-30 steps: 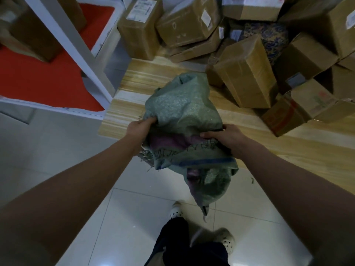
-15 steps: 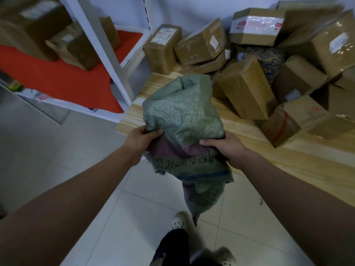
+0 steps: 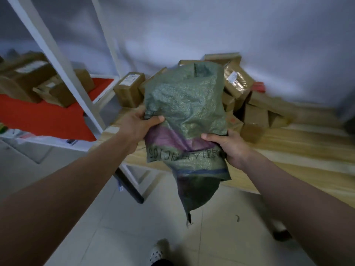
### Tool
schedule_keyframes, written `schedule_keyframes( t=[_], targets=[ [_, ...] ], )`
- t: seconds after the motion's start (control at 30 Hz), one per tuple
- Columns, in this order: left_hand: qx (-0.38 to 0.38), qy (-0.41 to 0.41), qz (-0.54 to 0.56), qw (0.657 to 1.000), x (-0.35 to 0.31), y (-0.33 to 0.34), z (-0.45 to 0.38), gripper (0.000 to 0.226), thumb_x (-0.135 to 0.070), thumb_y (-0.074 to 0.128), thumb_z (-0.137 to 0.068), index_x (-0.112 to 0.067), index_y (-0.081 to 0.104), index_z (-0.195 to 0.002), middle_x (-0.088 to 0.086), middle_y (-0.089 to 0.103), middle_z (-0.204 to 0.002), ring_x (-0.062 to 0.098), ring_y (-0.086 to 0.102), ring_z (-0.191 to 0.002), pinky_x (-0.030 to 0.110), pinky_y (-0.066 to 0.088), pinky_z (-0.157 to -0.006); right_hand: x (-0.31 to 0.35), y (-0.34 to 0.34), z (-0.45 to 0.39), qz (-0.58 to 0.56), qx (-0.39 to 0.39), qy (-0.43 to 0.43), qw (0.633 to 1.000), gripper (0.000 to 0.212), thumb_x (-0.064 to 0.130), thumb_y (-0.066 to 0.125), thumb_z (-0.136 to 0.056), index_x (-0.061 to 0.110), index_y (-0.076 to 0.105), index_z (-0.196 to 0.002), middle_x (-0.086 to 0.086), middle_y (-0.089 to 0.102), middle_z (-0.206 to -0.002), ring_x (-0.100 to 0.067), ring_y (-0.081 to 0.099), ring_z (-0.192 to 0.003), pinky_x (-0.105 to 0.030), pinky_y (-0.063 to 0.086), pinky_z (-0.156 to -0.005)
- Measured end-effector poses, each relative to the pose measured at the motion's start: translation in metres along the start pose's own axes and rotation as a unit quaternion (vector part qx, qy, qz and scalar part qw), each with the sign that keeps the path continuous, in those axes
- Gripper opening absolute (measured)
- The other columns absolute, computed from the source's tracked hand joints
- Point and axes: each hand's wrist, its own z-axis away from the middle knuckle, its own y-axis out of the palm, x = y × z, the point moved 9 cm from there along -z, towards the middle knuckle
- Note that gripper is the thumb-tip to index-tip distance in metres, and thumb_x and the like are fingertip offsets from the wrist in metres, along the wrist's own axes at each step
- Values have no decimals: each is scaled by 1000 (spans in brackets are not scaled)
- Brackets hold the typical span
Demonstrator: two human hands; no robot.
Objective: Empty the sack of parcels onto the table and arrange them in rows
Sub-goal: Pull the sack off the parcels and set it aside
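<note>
light: dim, bluish, even | glare: sheen on taped parcel [image 3: 237,81] | blur: motion smear on shelf boxes [image 3: 28,77], right edge | distortion: wide-angle bowing at edges

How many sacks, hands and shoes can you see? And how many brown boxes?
green sack: 1
hands: 2, the left hand and the right hand, both gripping the sack
white shoe: 1
brown boxes: blurred and partly hidden, so no count
Total: 4
</note>
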Motion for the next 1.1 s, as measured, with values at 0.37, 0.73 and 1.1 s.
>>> schedule_keyframes(
  t=[0.37, 0.73, 1.1],
  targets=[
    [158, 107, 38, 981, -117, 226, 5, 30, -5, 79, -79, -7, 70, -108, 1, 74, -98, 9, 72, -80, 18, 57, -70, 98, -198, 81, -69, -165, -123, 976, 62, 11, 85, -60, 6, 67, -119, -12, 75, -110, -30, 72, -101, -41, 57, -88],
    [230, 102, 9, 968, -130, 415, -56, 61, -25, 84, -76, -15, 40, -118, 0, 58, -104, 14, 61, -95, 29, 53, -79, 137, -349, 88, -40, -370, -144, 917, 55, 11, 91, -60, 12, 71, -112, -11, 76, -103, -32, 73, -95, -49, 58, -90],
    [271, 36, -49, 961, -74, 533, -126, 53, -30, 80, -80, -14, 46, -118, 5, 59, -114, 23, 60, -105, 44, 53, -94, 126, -432, 26, 7, -466, -101, 879, 44, 12, 89, -67, 20, 68, -105, -3, 74, -102, -22, 71, -91, -41, 59, -85]
  ],
)
